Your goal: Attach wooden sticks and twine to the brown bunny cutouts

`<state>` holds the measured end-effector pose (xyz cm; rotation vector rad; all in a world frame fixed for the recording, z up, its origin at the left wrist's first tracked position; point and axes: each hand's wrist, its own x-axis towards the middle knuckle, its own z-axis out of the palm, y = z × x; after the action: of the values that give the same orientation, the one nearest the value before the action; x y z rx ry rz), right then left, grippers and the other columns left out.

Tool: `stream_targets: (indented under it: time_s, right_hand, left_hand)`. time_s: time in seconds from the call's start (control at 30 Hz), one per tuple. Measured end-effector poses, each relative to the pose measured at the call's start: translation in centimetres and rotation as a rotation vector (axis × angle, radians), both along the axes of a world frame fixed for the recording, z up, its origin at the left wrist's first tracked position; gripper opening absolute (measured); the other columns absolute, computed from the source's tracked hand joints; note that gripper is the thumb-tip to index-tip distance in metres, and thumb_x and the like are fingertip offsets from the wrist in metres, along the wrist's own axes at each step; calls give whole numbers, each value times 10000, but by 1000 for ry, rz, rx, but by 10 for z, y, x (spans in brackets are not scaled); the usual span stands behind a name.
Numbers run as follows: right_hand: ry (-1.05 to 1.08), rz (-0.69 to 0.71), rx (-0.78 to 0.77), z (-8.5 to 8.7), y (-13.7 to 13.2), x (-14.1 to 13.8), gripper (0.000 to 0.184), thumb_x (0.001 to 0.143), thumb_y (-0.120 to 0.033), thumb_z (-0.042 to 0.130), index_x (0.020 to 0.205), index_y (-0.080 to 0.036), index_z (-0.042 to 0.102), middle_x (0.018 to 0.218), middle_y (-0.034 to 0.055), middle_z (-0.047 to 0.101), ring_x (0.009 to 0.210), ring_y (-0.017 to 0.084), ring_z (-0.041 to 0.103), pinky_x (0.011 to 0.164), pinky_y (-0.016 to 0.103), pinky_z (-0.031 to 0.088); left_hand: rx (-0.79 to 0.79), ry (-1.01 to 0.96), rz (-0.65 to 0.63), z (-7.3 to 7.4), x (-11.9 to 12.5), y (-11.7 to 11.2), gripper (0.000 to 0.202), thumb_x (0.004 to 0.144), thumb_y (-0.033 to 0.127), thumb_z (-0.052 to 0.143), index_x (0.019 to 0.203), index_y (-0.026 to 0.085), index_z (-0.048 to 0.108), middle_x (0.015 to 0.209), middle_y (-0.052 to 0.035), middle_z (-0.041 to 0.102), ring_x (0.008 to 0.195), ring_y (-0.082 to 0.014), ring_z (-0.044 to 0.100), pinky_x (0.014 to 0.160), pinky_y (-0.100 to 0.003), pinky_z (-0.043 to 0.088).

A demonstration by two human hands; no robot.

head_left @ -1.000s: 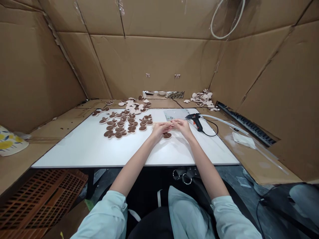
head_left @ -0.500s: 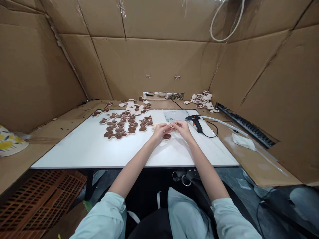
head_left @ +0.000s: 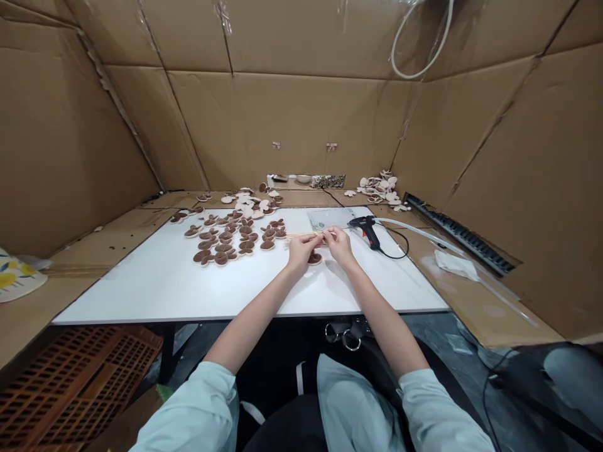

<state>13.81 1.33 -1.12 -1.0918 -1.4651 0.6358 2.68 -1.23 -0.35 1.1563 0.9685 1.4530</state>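
My left hand [head_left: 301, 248] and my right hand [head_left: 337, 243] meet over the white table [head_left: 155, 282], fingers pinched together. Between them they hold a thin wooden stick [head_left: 306, 235] that lies level and points left. Just below the hands a brown mouse-head shaped piece [head_left: 315, 258] lies on the table. A group of several more brown pieces [head_left: 226, 238] lies to the left of my left hand.
A black hot glue gun [head_left: 365, 227] with its cord lies right of my hands, beside a clear packet [head_left: 330, 218]. Pale pieces are heaped at the back [head_left: 249, 201] and back right [head_left: 379, 187]. Cardboard walls close in all round. An orange crate [head_left: 80, 376] sits below left.
The hands stay together on the stick, shifting only slightly. The view has drifted a little.
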Motion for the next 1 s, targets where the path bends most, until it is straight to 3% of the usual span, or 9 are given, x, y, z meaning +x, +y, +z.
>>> stream_targets:
  time_s: [0.23, 0.73, 1.0]
  right_hand:
    - [60, 17, -78, -5, 4, 0, 273, 712, -458, 505, 725, -189, 553, 703, 38, 625, 664, 165, 595, 646, 303, 479]
    - [216, 162, -37, 9, -9, 0, 256, 626, -424, 615, 660, -171, 600, 677, 27, 637, 636, 152, 600, 630, 280, 500]
    - [378, 247, -159, 10, -9, 1, 357, 656, -507, 575, 728, -160, 617, 728, 50, 665, 695, 164, 628, 693, 316, 513]
  left_hand:
    - [-33, 3, 26, 3, 1, -4, 175, 564, 296, 660, 545, 127, 620, 520, 13, 524, 480, -72, 437, 423, -186, 330]
    - [15, 3, -114, 9, -6, -6, 219, 501, 302, 721, 602, 132, 628, 567, 7, 575, 499, -76, 453, 472, -207, 324]
    - [7, 4, -88, 7, -7, -2, 277, 518, 380, 709, 625, 136, 636, 590, -16, 594, 560, -108, 510, 490, -213, 357]
